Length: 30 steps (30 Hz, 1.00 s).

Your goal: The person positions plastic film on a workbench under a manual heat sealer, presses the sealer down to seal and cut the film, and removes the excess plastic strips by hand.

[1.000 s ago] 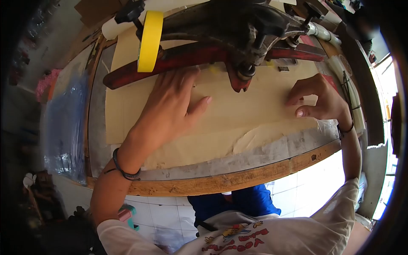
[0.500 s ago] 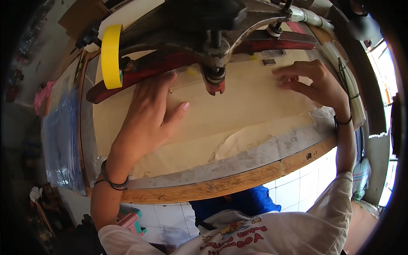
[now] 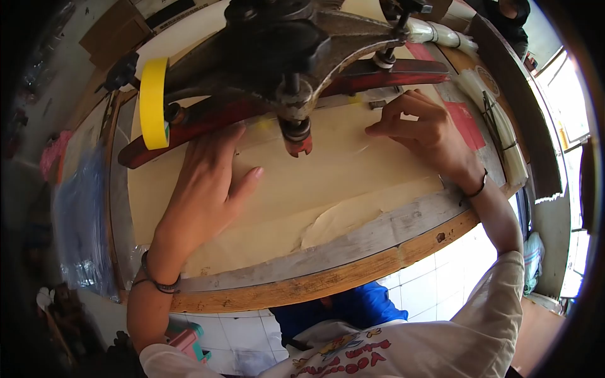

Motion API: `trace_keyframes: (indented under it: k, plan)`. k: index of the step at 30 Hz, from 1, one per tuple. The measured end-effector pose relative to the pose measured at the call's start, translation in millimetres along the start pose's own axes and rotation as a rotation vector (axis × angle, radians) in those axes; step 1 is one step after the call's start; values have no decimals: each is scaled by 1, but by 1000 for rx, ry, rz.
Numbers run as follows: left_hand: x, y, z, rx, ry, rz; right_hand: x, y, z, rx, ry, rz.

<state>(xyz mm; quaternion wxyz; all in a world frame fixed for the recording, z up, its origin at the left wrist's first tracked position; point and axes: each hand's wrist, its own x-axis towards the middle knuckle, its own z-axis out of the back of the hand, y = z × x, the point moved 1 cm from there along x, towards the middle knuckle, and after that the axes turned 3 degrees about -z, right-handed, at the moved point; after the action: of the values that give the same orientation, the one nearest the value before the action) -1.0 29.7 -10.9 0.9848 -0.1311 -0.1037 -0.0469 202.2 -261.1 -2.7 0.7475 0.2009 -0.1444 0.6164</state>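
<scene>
A tan sheet (image 3: 296, 189) lies across the work board, its near edge torn and loosely overlapping. My left hand (image 3: 208, 183) rests flat on its left part, fingers stretched forward and thumb apart; the fingertips reach to the red bar (image 3: 220, 112) of a dark metal clamp frame (image 3: 252, 66). Over the sheet's right part, my right hand (image 3: 425, 129) has its fingers curled toward the thumb in a pinch. Whatever lies between those fingertips is too small to make out. Just beyond them sits a small dark block (image 3: 377, 104).
A yellow tape roll (image 3: 153, 104) hangs on the clamp's left arm. The clamp's notched red foot (image 3: 299, 147) juts over the sheet. Clear plastic (image 3: 85, 214) lies at left; bundled plastic tubes (image 3: 495, 126) lie at right. The board has a wooden front edge (image 3: 328, 274).
My right hand has moved left over the sheet, and its fingers have drawn in toward the thumb. My left hand stays flat in place. The whole view has shifted slightly.
</scene>
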Motion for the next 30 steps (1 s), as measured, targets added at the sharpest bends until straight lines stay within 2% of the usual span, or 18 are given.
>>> trace_keyframes:
  k: [4, 7, 11, 17, 20, 30]
  plan:
    - [0, -3, -2, 56, -27, -17, 2, -3, -4, -41, -116, 66]
    - [-1, -6, -2, 170, -61, -45, 2, 3, 1, -83, -121, 130]
    - [-3, -17, 0, 278, -105, -121, 0, 6, -2, -20, -109, 82]
    - [0, -34, -2, 334, -144, -106, 0, 1, -6, -65, -130, 110]
    - [10, -27, -15, 165, -166, 6, 1, 2, -9, -55, -155, 107]
    - [20, -22, -18, 170, -131, 27, 1, 2, -12, 3, -135, 42]
